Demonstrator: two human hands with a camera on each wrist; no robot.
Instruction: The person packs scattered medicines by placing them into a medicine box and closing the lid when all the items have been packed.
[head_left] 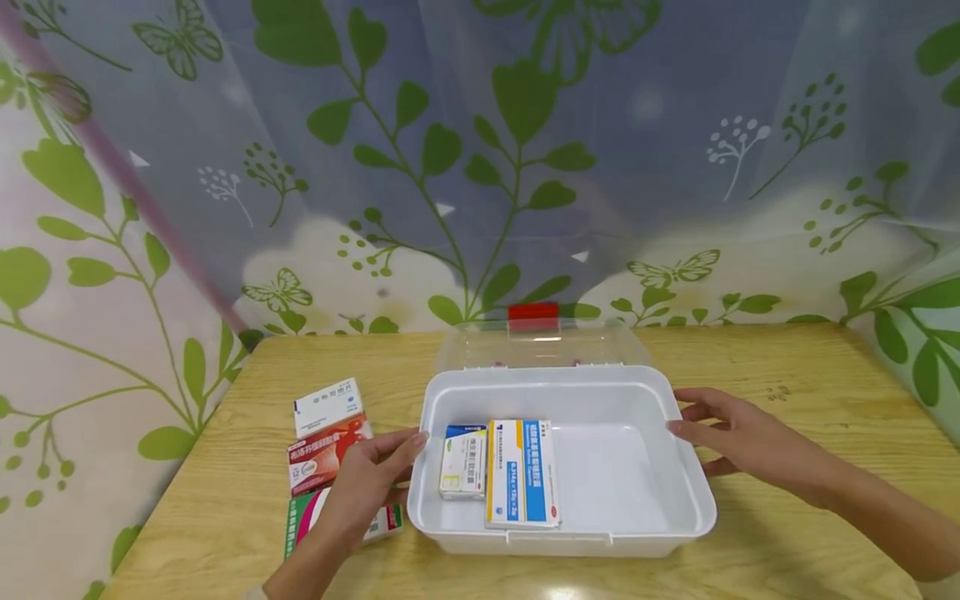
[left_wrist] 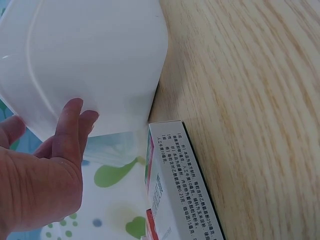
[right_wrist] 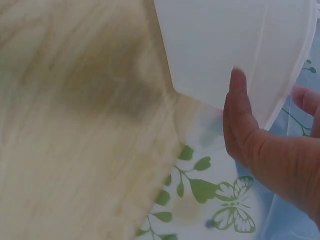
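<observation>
A white plastic storage box (head_left: pixel 615 542) stands on the table, its clear lid (head_left: pixel 480 343) tipped open at the back. My left hand (head_left: pixel 372 479) holds the box's left side, thumb at the rim and fingers (left_wrist: pixel 68 127) against the outer wall. On the opposite side my right hand (head_left: pixel 731 433) holds it the same way, with fingers (right_wrist: pixel 237 105) on the outside wall. Inside, to the left, lie a small white-and-blue medicine box (head_left: pixel 462 467) and a larger white, blue and yellow medicine box (head_left: pixel 522 475), side by side.
Left of the storage box lie a white medicine box (head_left: pixel 328 408), a red one (head_left: pixel 311 458) and a green-and-white one (head_left: pixel 300 517), the last partly behind my left hand. A red latch (head_left: pixel 533 314) tops the lid. A leaf-patterned cloth (head_left: pixel 637 167) hangs behind the wooden table (head_left: pixel 810 367).
</observation>
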